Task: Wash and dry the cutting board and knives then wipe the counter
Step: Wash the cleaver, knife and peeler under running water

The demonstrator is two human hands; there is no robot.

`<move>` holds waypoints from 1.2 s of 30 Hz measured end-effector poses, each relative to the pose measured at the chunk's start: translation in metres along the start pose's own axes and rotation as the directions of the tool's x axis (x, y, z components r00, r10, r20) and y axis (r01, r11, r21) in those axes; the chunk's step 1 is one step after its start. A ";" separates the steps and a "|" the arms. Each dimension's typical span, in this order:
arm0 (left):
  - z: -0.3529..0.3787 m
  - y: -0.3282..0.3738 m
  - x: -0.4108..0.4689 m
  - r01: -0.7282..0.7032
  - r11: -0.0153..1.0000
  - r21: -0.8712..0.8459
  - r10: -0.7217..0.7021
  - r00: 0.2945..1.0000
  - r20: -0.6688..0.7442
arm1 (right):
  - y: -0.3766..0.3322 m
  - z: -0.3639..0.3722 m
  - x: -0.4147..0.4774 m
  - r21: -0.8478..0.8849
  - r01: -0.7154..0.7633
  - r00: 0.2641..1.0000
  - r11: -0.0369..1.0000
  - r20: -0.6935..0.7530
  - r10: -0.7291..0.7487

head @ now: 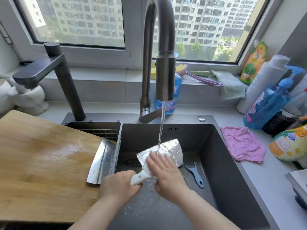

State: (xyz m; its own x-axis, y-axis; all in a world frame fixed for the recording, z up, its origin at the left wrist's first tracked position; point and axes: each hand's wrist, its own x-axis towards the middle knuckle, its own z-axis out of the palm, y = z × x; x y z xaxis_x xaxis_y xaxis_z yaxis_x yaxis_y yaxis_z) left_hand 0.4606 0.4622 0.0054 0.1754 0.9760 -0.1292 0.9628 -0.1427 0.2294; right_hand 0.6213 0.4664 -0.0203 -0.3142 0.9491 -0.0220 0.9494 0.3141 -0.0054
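The washing step is under way, and it's one of the knives getting it. The left hand (118, 184) has its grip wrapped tight round the white handle of a cleaver (172, 151), holding the blade flat over the dark sink (207, 143). The right hand (166, 170) lies open-palmed on the blade, fingers spread, pressing what looks like a white cloth (153, 161) against the steel, so its grip is wide and flat rather than closed on anything. Water from the tall faucet (165, 77) runs down right where fingers meet the blade.

A second cleaver (103, 161) rests at the left, wet with droplets, lying across the right edge of the wooden cutting board (43, 160) and the sink's drain basket. The board sits on the table to the left of the sink, with a damp sheen. A blue peeler (195, 173) lies in the sink bottom, near the right hand.

Next, I'd judge, the blade wants turning over to rinse the other face, keeping fingers clear of the edge. Drying could use the pink cloth (240, 144) on the table at the right.
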 end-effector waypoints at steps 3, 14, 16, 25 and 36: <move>0.002 -0.004 -0.002 0.010 1.000 0.009 -0.010 1.000 0.029 | 0.007 -0.005 0.003 -0.020 -0.193 0.980 0.981 0.048 0.194; 0.005 -0.004 -0.004 -0.026 0.998 0.061 0.023 0.998 0.056 | 0.011 0.011 0.007 0.000 -0.106 0.991 0.994 -0.088 0.105; 0.007 -0.005 -0.005 -0.020 0.998 0.061 0.015 0.997 0.069 | 0.013 0.015 0.006 0.025 -0.179 0.976 0.984 -0.124 0.180; 0.003 -0.006 -0.005 0.015 1.000 -0.003 -0.015 0.999 0.053 | 0.011 0.030 -0.014 -0.020 -0.054 0.994 0.998 -0.097 0.052; 0.002 -0.002 -0.004 0.060 0.997 -0.057 -0.059 0.998 0.028 | 0.022 0.031 -0.010 -0.016 -0.099 0.990 0.995 -0.106 0.096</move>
State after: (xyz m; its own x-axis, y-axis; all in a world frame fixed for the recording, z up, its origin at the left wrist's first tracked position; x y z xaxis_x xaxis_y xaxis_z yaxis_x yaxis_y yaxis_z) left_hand 0.4582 0.4588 0.0035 0.1241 0.9777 -0.1695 0.9583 -0.0738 0.2760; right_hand 0.6453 0.4630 -0.0515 -0.2197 0.9720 0.0837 0.9756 0.2194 0.0126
